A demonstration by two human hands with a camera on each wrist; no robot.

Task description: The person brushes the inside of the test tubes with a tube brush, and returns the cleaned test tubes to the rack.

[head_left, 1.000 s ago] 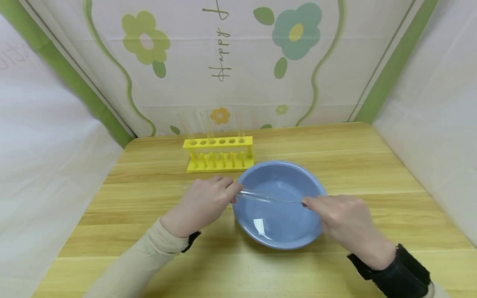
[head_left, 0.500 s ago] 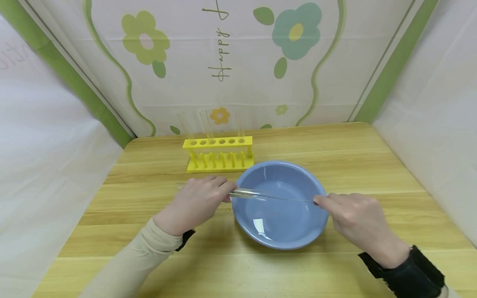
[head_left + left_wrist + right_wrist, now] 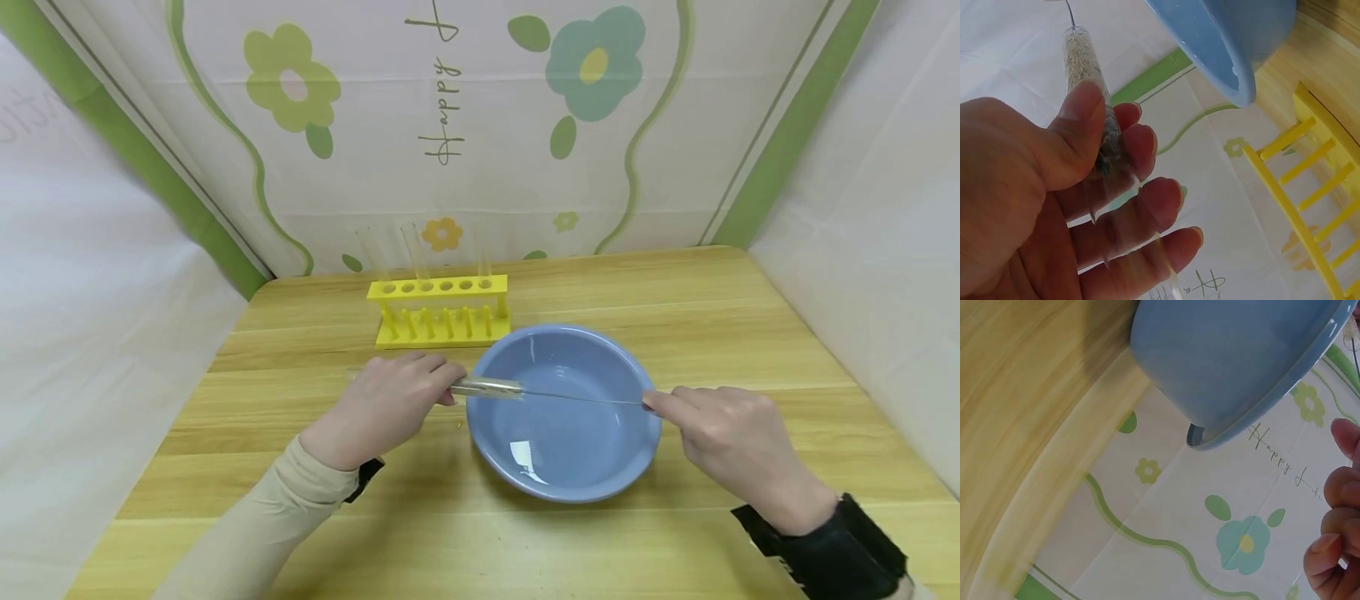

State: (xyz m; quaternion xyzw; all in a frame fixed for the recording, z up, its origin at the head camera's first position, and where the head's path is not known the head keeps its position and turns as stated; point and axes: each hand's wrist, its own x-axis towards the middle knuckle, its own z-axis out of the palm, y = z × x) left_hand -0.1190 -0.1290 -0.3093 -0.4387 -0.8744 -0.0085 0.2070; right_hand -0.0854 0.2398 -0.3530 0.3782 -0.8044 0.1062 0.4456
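Note:
Above the left part of the blue basin point(image 3: 562, 458), my left hand point(image 3: 382, 404) grips a clear test tube point(image 3: 487, 387) lying nearly level, its mouth to the right. In the left wrist view, the thumb and fingers of my left hand point(image 3: 1085, 169) hold the tube, and pale bristles point(image 3: 1082, 57) fill its mouth end. A thin wire point(image 3: 585, 398) runs from the mouth to my right hand point(image 3: 731, 442), whose thumb and fingers pinch its end over the basin's right rim. Curled fingers of my right hand point(image 3: 1338, 519) show in the right wrist view.
Behind the basin, to its left, a yellow rack point(image 3: 442, 337) stands on the wooden table point(image 3: 675, 325) with three clear tubes upright in it. The basin appears to contain water. A patterned cloth point(image 3: 375, 183) hangs behind the table, with white cloth at both sides.
The right hand has moved right with the wire, and more wire shows outside the tube. The left hand and tube have shifted slightly left. Whitish bristles now show near the tube's mouth.

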